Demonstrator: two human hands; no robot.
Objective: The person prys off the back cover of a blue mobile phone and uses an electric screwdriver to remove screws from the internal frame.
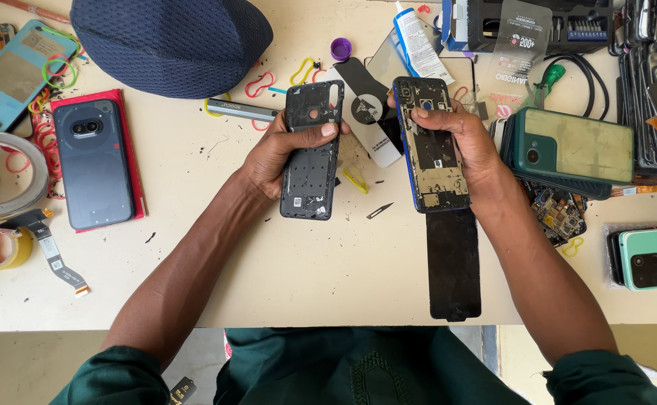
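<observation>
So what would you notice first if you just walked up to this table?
Probably the two hands in the middle: the left hand holds a black phone back cover, and the right hand holds an opened phone with its insides showing. After that, the big dark blue cap at the top left, and the grey phone lying on something red below it.

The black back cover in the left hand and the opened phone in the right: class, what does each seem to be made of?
Black back cover: probably moulded plastic, matt, judging by its ribbed inner face and cut-out holes.
Opened phone: a blue-edged frame, plastic or painted metal, with dull metal-looking plates and yellowish patches that may be adhesive or foil.
</observation>
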